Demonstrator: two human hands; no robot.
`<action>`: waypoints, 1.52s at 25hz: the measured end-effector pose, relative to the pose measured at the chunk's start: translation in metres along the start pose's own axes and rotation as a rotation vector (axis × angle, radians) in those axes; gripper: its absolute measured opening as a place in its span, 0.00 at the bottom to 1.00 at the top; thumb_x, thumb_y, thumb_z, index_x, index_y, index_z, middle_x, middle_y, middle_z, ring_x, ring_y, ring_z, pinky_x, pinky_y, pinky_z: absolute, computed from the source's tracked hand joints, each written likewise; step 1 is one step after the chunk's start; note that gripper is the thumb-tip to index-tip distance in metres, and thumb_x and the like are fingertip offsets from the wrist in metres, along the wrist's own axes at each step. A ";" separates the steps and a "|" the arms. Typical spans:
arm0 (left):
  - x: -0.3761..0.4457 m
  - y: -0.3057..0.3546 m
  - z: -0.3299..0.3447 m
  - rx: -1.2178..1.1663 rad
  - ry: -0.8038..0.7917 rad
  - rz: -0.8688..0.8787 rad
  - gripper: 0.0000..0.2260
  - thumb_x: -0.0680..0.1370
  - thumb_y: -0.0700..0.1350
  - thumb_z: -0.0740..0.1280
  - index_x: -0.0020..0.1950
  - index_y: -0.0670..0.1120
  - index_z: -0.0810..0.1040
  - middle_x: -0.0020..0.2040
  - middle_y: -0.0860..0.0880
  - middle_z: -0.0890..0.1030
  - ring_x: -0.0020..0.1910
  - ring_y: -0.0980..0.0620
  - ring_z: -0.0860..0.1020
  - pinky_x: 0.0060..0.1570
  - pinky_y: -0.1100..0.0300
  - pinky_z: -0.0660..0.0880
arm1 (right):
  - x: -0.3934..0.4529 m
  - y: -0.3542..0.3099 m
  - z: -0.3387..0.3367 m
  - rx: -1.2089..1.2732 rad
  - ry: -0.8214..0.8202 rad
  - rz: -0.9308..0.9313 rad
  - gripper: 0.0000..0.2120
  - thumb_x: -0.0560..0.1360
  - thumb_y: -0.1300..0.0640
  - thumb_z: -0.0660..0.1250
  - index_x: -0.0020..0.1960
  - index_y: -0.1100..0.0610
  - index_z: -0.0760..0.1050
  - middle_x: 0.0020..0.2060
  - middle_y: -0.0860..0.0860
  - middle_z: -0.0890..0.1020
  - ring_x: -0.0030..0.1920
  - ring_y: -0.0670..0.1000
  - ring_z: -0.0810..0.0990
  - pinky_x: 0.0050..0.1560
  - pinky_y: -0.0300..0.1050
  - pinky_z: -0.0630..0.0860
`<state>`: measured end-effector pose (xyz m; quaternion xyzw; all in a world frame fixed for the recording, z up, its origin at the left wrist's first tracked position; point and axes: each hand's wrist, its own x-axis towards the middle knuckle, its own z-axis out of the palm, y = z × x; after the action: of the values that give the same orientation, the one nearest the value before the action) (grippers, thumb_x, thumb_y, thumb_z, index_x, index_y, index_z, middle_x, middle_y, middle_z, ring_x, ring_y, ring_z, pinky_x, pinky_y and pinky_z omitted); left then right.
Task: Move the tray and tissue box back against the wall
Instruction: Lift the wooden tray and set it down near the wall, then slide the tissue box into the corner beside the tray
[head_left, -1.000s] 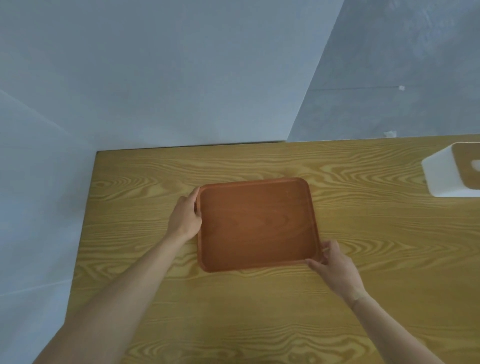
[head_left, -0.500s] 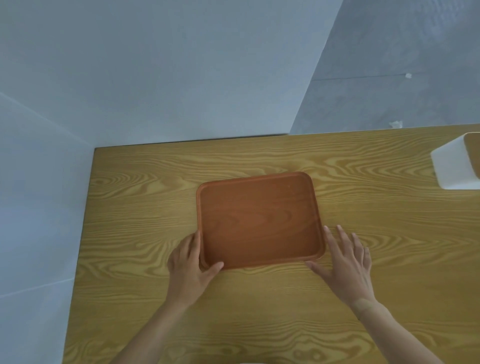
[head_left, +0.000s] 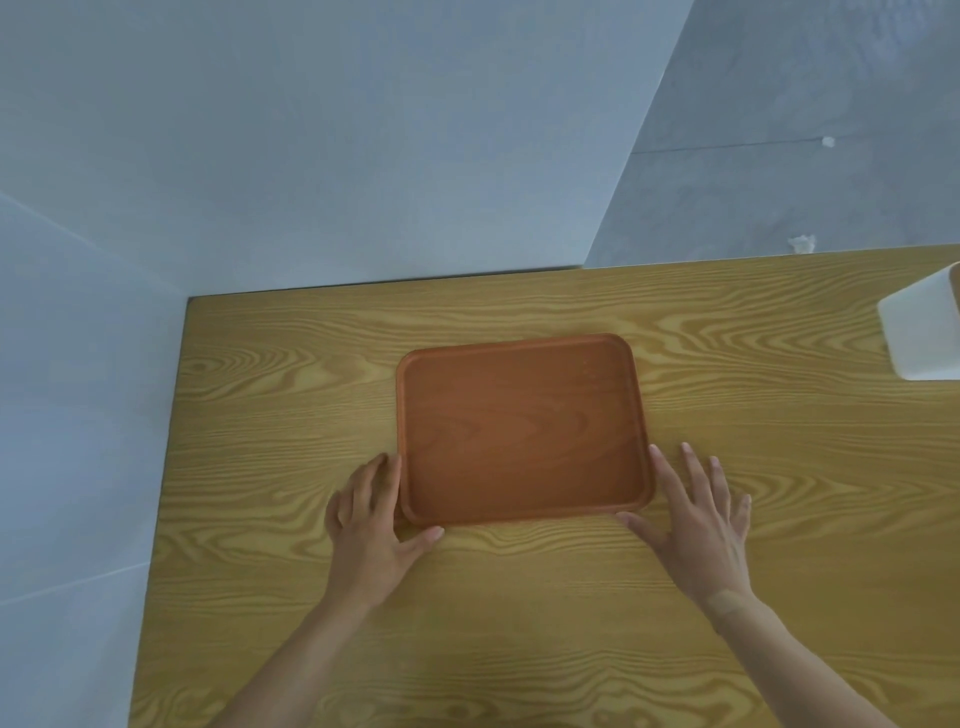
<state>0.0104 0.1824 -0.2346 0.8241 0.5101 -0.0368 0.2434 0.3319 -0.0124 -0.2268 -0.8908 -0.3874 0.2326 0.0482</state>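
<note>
At the near corners of the tray (head_left: 522, 428), which lies mid-table (head_left: 260, 467) short of the wall (head_left: 311, 156), your left hand (head_left: 371, 525) and right hand (head_left: 698, 519) rest open-fingered (gripping nothing), so push evenly, then fetch the tissue box (head_left: 922, 332), seemingly cropped at right.

Left hand (head_left: 371, 525) flat, palm down, fingers together pointing forward, thumb splayed right. Right hand (head_left: 696, 514) flat, palm down, fingers spread, thumb pointing left. Both forearms bare, angling inward from lower frame. Plaster on right wrist (head_left: 727, 603). Neither hand grips anything.
</note>
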 end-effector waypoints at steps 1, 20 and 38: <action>0.006 0.001 -0.002 0.002 0.001 -0.009 0.47 0.68 0.76 0.58 0.80 0.52 0.53 0.79 0.46 0.58 0.77 0.46 0.54 0.73 0.37 0.51 | 0.005 -0.002 -0.001 0.004 -0.003 0.007 0.43 0.69 0.28 0.61 0.79 0.38 0.48 0.81 0.52 0.52 0.79 0.58 0.44 0.71 0.77 0.51; 0.111 0.009 -0.045 0.138 -0.076 -0.101 0.47 0.68 0.72 0.66 0.79 0.58 0.47 0.78 0.48 0.57 0.77 0.44 0.54 0.69 0.28 0.41 | 0.099 -0.050 -0.045 0.030 -0.015 0.110 0.42 0.66 0.29 0.69 0.75 0.34 0.55 0.77 0.56 0.58 0.76 0.63 0.53 0.68 0.75 0.60; 0.050 0.064 -0.066 0.113 -0.418 0.109 0.30 0.76 0.69 0.60 0.72 0.55 0.69 0.71 0.49 0.71 0.68 0.47 0.71 0.68 0.47 0.67 | -0.015 -0.046 -0.087 -0.156 -0.154 -0.010 0.24 0.78 0.38 0.61 0.71 0.43 0.69 0.67 0.49 0.75 0.66 0.54 0.72 0.61 0.54 0.72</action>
<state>0.0767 0.2291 -0.1690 0.8373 0.4004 -0.2220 0.2989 0.3311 0.0175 -0.1321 -0.8695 -0.4113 0.2690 -0.0501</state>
